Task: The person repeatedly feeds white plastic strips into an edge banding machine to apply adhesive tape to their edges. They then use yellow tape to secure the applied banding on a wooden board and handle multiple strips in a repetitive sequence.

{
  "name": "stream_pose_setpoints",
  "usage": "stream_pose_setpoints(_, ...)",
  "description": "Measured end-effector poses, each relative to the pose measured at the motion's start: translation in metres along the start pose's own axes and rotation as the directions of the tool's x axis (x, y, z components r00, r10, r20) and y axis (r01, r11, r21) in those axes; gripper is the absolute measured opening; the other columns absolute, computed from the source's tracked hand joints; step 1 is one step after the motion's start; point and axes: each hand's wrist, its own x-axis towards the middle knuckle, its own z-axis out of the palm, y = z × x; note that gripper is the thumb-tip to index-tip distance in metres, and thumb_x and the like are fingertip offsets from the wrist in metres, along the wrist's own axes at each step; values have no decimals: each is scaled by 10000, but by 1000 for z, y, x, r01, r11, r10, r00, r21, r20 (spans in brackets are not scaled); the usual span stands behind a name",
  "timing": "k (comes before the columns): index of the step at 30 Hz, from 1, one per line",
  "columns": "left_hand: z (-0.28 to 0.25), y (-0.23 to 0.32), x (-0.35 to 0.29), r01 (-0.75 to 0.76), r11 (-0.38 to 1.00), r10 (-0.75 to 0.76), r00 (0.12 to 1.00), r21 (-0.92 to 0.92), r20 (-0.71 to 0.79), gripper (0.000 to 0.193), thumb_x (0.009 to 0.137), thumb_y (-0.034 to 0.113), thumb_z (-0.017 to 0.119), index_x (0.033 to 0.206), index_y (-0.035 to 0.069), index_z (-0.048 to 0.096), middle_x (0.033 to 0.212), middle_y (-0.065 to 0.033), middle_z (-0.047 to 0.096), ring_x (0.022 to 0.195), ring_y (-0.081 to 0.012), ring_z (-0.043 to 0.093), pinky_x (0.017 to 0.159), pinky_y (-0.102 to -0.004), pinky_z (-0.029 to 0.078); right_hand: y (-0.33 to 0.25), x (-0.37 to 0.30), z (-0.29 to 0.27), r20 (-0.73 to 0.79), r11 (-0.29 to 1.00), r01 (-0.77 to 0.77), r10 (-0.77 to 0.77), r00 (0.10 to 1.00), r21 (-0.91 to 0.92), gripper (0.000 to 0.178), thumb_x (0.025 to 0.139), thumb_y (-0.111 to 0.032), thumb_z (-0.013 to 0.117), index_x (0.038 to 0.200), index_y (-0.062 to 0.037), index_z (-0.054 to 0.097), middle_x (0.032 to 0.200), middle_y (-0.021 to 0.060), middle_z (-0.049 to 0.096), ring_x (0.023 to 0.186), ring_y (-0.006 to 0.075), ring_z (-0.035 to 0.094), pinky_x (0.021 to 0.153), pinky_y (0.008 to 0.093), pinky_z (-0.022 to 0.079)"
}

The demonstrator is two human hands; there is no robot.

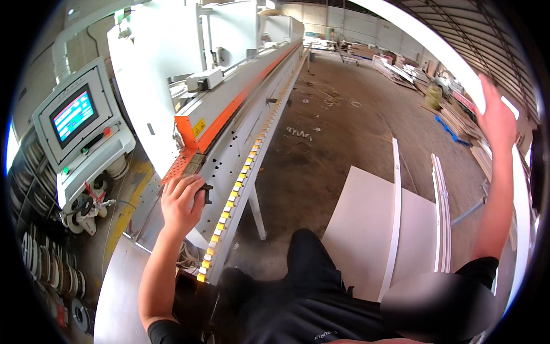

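My left hand point(182, 202) is closed round a small black knob point(207, 194) at the near end of a long white machine point(240, 94), beside an orange perforated plate point(180, 164). Most of the knob is hidden under my fingers. Raised high on the right, my right hand point(497, 117) grips a long, narrow white board point(427, 34). This board slants up past the top of the view, and my palm and arm hide part of it. A row of yellow and white rollers point(232, 198) runs along the machine's side, right of my left hand.
A control panel with a lit screen point(73, 114) stands at the left, near racked rolls of edging point(48, 261). Right of my legs lie a pale panel point(358, 229) and several white strips point(441, 212). Stacked boards point(458, 114) line the far right. Coiled scraps point(299, 133) litter the floor.
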Motion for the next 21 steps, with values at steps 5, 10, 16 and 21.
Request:
stream_pose_setpoints(5, -46, 27, 67, -146, 987, 152, 984, 70, -93, 359, 842, 47, 797, 1198, 93, 781, 1246, -49, 785, 1141, -297, 723, 979, -435, 559, -32, 72, -34, -184, 996, -23, 38, 982, 85, 725, 1015, -294, 771, 1675, -316, 471, 1461, 50, 708, 1104, 379, 753, 905, 471, 630)
stream_pose_setpoints(10, -104, 54, 150, -295, 917, 354, 912, 267, -207, 445, 824, 97, 817, 1266, 112, 772, 1302, -38, 762, 1208, -289, 697, 1032, -441, 541, -69, 102, -60, -456, 970, 137, -32, 889, 199, 674, 1063, -378, 738, 1681, -367, 470, 1513, 29, 701, 1196, 371, 750, 961, 451, 635)
stream_pose_setpoints(16, -138, 92, 245, -413, 724, 653, 667, 552, -358, 587, 885, 210, 851, 1435, 81, 690, 1486, -109, 679, 1407, -318, 614, 1170, -489, 484, -156, 51, -132, -392, 769, 248, 3, 920, 589, 664, 991, -329, 832, 1605, -304, 580, 1454, 90, 739, 1232, 352, 760, 987, 449, 628)
stream_pose_setpoints(21, -111, 127, 211, -476, 664, 667, 726, 577, -168, 604, 871, 258, 786, 1453, 134, 682, 1313, -31, 696, 1148, -220, 660, 982, -422, 513, -255, -16, -160, -447, 363, 477, -169, 879, 801, 760, 792, -265, 963, 1480, -136, 666, 1291, 155, 785, 1085, 393, 781, 904, 476, 639)
